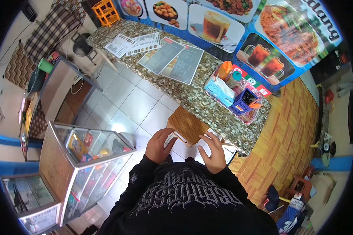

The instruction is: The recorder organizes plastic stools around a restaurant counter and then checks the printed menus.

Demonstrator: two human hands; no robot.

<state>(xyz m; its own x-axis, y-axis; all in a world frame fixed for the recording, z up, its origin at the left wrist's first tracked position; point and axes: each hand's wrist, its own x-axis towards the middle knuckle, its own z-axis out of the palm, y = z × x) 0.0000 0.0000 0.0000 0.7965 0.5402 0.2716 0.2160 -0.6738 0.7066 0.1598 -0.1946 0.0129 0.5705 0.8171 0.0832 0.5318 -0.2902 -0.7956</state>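
A blue-bordered wall banner (243, 31) with food and drink pictures fills one o'clock, large black script cut off at its upper right end; the pebble-patterned surface (188, 96) runs from between ten and eleven o'clock down to four; a glass display case (82, 168) stands at eight; the person's black top (188, 188), at six, bears pale, spiky lettering. The brown woven-look stool (187, 124) sits near the centre, against the surface's near edge; dark menu sheets (182, 64) lie at twelve, their print too small to make out; white printed sheets (133, 44) lie at eleven; a tray (247, 119) at two holds a blue-and-white tissue packet with blue lettering. The left hand (160, 145), at seven, has its fingers slightly bent, thumb apart; the right hand (213, 152), between four and five, has its fingers spread; both are beside the stool, though I cannot tell whether they touch it.
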